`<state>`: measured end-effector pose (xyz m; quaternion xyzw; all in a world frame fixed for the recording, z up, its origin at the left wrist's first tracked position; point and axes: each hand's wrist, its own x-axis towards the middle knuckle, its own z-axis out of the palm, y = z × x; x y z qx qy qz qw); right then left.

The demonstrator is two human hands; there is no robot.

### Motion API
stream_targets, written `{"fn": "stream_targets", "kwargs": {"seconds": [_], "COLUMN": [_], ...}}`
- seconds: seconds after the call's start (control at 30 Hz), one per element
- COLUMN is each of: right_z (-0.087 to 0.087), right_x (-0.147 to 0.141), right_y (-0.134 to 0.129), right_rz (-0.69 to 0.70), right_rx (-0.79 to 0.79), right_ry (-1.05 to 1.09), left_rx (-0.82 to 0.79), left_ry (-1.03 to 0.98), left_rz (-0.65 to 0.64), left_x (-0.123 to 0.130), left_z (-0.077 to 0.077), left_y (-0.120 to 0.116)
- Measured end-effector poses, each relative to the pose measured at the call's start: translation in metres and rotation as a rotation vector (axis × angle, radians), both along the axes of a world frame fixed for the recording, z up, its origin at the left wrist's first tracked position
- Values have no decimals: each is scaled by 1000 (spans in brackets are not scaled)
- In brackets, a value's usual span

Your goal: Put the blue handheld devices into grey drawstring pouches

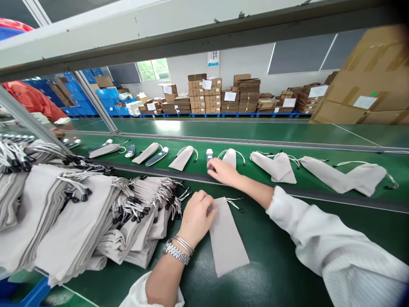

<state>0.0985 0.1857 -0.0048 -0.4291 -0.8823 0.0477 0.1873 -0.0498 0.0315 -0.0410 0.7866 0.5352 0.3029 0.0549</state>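
Observation:
My left hand (198, 215) is closed with curled fingers at the upper left edge of a flat light-grey drawstring pouch (228, 241), which lies on the green work surface. White cords with black tips trail from the pouch's top. My right hand (225, 171) reaches across to the raised belt, its thumb and fingers closed at the lower end of a slim blue-grey device with a white tip (209, 154). The fingers cover part of that device. Just behind my right hand lies another drawstring pouch (230, 157), partly hidden by it.
Stacks of grey pouches (73, 217) fill the left side. Along the green belt (198, 170) lie more pouches (329, 175) and devices (157, 156). A metal beam (191, 30) crosses overhead. A co-worker's orange sleeve (35, 100) shows at left; cardboard boxes (204, 94) stand behind.

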Motion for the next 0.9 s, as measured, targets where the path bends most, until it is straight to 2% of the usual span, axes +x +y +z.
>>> {"fn": "stream_targets", "kwargs": {"seconds": [0.1,0.2,0.27,0.37,0.47,0.57,0.77,0.9], "right_z": [7,1,-4,-6,-5,-4,5,17], "right_x": [-14,-24,-24,-16,-3,11,33,33], "right_y": [42,71,80,80,63,32,-42,-69], "right_rz": [-234,-347,-387,-367,-288,-183,257,323], "right_rx": [-74,-197,-268,-334,-358,-387,-733,-724], "right_ry": [12,21,59,178,378,565,1245,1359], "left_rx": [78,78,87,105,151,202,215,131], "left_ry": [43,132,185,232,276,303,170,16], "left_rz": [113,109,98,80,33,-27,-73,-177], "left_x": [-5,-8,-8,-5,-4,-5,-9,-7], "left_z": [-5,-7,-7,-5,-4,-1,14,22], "left_y": [8,13,14,14,15,15,6,-1]}}
